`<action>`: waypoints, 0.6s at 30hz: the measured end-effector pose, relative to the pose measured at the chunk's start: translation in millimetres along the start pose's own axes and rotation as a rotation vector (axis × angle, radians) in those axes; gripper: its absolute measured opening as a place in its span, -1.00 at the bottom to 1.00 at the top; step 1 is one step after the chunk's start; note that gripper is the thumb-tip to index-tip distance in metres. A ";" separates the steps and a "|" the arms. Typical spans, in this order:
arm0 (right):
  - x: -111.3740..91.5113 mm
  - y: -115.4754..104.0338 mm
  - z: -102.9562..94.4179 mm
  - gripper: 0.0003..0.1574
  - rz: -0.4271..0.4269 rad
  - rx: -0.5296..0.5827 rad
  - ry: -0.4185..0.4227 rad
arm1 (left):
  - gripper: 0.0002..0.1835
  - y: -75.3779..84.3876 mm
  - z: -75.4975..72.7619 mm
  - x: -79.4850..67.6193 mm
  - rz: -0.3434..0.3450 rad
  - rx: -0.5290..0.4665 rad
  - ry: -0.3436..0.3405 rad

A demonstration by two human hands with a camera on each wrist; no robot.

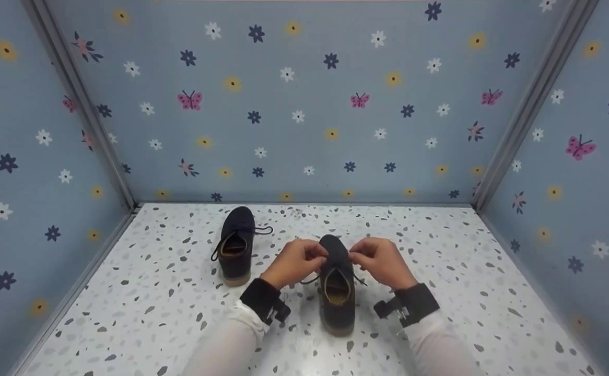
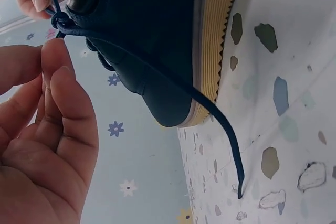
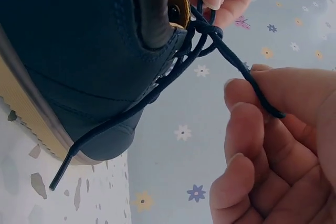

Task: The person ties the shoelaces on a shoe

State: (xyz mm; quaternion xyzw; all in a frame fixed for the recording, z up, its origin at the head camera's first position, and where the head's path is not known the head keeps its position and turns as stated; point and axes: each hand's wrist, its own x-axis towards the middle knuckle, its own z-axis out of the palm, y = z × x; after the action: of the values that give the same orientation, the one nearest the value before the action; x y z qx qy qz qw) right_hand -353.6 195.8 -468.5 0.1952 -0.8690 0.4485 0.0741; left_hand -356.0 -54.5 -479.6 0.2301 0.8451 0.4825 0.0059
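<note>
A dark lace-up shoe (image 1: 338, 312) with a pale ridged sole stands upright between the two hands, toe pointing away. My left hand (image 1: 295, 261), on its left, pinches a part of the dark shoelace (image 2: 157, 66) close to the knot (image 2: 62, 21). Opposite it, my right hand (image 1: 384, 262) pinches another stretch of lace between thumb and forefinger; the right wrist view shows that lace (image 3: 236, 60) drawn out from the knot. Loose lace ends hang down both sides of the shoe. The other dark shoe (image 1: 236, 263) stands apart on the left, its laces loose.
Both shoes stand on a white speckled surface (image 1: 153, 292). Blue flowered panels (image 1: 294, 104) enclose it at the back and both sides, joined by grey corner strips (image 1: 82, 104). Dark wrist straps with cameras (image 1: 414, 305) sit on both wrists.
</note>
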 end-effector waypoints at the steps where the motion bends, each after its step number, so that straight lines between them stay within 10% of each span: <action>1: -0.3 0.4 0.2 -0.94 0.004 0.005 0.003 | -0.87 -0.5 -0.1 -0.6 0.000 -0.008 0.005; 18: -3.0 6.5 -0.3 -0.96 -0.013 0.070 0.003 | -0.90 -16.7 7.8 -7.7 0.028 -0.173 0.089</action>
State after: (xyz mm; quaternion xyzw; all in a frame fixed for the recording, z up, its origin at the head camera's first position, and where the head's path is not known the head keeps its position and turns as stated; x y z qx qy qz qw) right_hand -353.6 200.3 -474.1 0.2025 -0.8516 0.4783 0.0713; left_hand -353.7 -58.3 -499.0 0.2187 0.7966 0.5633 -0.0184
